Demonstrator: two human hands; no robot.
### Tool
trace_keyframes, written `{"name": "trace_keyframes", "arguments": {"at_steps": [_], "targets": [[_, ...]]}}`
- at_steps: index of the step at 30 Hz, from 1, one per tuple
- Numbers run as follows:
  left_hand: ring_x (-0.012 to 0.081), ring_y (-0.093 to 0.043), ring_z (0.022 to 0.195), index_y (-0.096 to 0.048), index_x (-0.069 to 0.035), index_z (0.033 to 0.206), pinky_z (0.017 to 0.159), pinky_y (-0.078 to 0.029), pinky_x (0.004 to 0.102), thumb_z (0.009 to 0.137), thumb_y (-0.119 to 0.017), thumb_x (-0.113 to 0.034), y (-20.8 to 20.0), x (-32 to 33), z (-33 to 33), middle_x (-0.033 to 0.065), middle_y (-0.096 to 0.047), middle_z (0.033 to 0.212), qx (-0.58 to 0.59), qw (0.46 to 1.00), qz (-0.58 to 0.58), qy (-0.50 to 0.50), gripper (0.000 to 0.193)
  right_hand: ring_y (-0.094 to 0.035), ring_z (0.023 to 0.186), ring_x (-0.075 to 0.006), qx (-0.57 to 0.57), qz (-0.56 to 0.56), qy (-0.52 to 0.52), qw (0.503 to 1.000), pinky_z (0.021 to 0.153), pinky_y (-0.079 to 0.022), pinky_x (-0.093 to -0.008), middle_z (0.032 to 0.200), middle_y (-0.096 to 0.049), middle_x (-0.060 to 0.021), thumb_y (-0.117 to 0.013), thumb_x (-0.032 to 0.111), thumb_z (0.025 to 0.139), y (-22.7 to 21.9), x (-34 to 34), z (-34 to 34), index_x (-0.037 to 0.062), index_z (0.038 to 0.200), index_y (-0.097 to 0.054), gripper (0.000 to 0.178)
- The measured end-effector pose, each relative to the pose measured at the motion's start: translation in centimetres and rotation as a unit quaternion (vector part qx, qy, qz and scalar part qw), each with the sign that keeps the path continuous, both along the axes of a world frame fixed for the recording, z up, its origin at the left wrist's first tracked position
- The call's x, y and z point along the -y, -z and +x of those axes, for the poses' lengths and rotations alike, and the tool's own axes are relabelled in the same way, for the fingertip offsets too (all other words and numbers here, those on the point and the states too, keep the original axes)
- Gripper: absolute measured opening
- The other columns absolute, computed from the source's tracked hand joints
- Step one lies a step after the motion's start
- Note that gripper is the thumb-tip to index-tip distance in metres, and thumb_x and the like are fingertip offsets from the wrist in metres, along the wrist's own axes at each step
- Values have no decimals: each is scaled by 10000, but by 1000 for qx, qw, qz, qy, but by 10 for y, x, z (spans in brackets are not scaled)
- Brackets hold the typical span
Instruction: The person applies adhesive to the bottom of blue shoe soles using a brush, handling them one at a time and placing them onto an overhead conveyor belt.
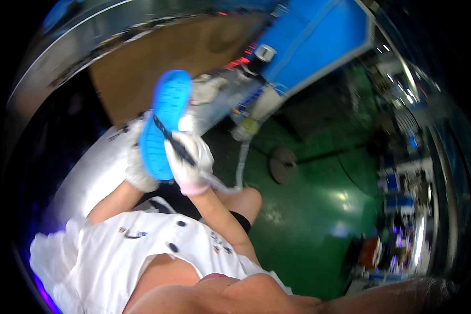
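A bright blue shoe sole (170, 104) is held up in front of me, its long side nearly upright. My left hand (137, 162), in a whitish glove, is closed around the sole's left edge; most of its fingers are hidden behind the sole. My right hand (183, 170), gloved in white with a pink cuff, grips a slim black pen-like tool (171, 140). The tool's tip lies over the middle of the sole; whether it touches cannot be made out. A pale hose or cord (222, 186) runs near the right wrist.
Beyond the sole lies a brown board (128, 65) on the work surface, with a crumpled pale cloth (206, 90) nearby. A blue panel (319, 31) rises at the far right. A round stand base (283, 165) rests on the green floor (298, 225). Cluttered shelves (403, 193) line the right.
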State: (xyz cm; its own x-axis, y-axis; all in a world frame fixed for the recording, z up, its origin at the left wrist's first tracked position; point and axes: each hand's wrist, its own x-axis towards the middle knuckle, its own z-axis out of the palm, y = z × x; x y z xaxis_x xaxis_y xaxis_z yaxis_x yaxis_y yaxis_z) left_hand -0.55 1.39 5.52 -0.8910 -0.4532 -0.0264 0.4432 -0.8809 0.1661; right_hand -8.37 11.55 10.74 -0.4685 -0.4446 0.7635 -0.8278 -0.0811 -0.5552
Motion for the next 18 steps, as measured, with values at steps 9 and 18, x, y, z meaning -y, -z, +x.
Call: {"name": "trace_keyframes", "arguments": {"at_steps": [9,18], "targets": [[373,-628,1068,-405,-87,1442,945,-537,478,899,-549,-622,-18,1,-3,227,-600,1238,-25,999,-40,20,776,-664,842,-167,15,44,-43,998,751,-536,-323,873,-700,-75,-777,-1,748,-3,-16,26,7,944,-707,208],[412,-655,1039,-342,-32,1476,864,-585,487,878,-547,-667,-28,25,-2,337,-540,1279,-45,997,-36,54,896,-696,789,-277,6,73,-63,995,745,-552,-353,907,-712,-128,-784,39,754,-1,-22,34,33,970,-699,233]]}}
